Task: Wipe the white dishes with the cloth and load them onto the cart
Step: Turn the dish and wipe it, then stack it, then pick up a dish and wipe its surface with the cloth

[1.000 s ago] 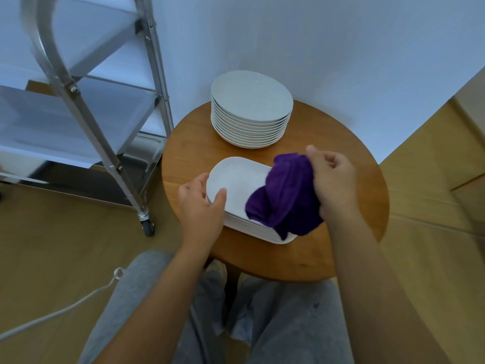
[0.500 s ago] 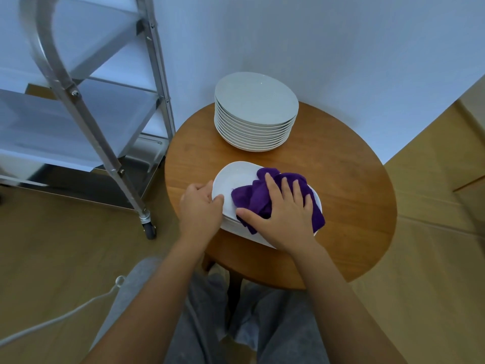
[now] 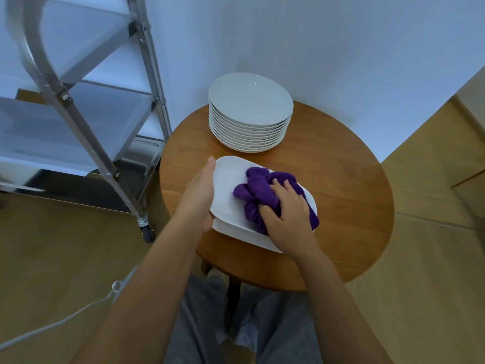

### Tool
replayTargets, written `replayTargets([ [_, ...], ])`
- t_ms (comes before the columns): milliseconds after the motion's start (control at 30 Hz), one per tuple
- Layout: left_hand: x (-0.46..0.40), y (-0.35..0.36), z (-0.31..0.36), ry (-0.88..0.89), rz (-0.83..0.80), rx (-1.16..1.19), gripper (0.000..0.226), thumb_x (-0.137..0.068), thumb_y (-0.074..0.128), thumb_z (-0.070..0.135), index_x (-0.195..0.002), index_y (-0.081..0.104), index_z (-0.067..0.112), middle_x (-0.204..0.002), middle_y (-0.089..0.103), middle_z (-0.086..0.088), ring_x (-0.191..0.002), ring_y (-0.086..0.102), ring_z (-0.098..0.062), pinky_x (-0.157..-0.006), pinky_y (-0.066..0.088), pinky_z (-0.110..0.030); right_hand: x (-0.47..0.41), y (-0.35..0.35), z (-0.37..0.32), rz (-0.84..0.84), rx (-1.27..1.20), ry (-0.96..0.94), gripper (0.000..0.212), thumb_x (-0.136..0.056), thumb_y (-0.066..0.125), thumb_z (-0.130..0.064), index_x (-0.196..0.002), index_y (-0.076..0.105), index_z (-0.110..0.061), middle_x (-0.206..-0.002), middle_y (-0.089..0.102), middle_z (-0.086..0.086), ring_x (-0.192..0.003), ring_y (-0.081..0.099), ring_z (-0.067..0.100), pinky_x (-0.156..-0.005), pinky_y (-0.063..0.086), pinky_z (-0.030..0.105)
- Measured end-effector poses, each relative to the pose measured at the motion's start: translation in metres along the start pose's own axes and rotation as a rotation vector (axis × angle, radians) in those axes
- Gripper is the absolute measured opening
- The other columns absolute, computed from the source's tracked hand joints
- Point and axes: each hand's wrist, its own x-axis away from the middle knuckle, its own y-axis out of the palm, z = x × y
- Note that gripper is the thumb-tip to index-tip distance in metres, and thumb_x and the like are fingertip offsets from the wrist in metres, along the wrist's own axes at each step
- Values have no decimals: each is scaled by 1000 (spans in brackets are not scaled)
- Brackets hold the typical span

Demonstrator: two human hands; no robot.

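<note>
Purple cloth (image 3: 265,195) bunched under gripping right hand (image 3: 287,218); left hand (image 3: 199,195), fingers straight, steadies dish (image 3: 228,187) edge.

Counts across the frame

Two hands, left (image 3: 200,191) and right (image 3: 287,216); one purple cloth (image 3: 265,193); one round-plate stack (image 3: 249,114) of roughly eleven, upper centre; oblong dishes (image 3: 231,195) stacked, number unclear; one table (image 3: 341,193); one cart (image 3: 86,106), upper left.

- oval dish (image 3: 227,190): plain white, no pattern
- cloth (image 3: 262,195): deep purple, solid
- stack of round plates (image 3: 250,101): white, greyish in shade
- round table (image 3: 341,185): warm brown wood grain
- cart (image 3: 86,132): silver metal frame, pale shelves, black caster
- floor (image 3: 52,258): light tan wood
- wall (image 3: 315,35): bluish white
- trousers (image 3: 210,324): grey
</note>
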Motion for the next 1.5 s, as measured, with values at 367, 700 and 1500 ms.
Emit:
replayTargets([
  [367, 9, -14, -13, 40, -169, 306, 41, -93, 38, 55, -89, 58, 19, -66, 73, 1, -58, 70, -13, -40, 52, -24, -7, 36, -58, -262, 99, -311, 60, -89, 21, -42, -147, 9, -43, -157, 12, -12, -143, 0, 7, -111, -13, 37],
  [700, 9, -16, 4, 174, -242, 210, 48, -82, 45, 65, -102, 65, 27, -94, 74, -3, -85, 71, -19, -67, 58, -35, -58, -2, -66, -152, 464, -506, 81, -74, 48, -63, -146, 21, -38, -150, 29, 2, -137, 21, 23, -109, 7, 47],
  [1500, 40, -8, 6, 187, -117, 143, 45, -87, 51, 56, -51, 70, 37, -70, 73, 3, -83, 70, -26, -90, 49, -56, -19, -108, 4, -301, -552, 223, 46, -63, 82, -12, -105, 63, -17, -89, 73, 2, -76, 70, 17, -59, 54, 25],
])
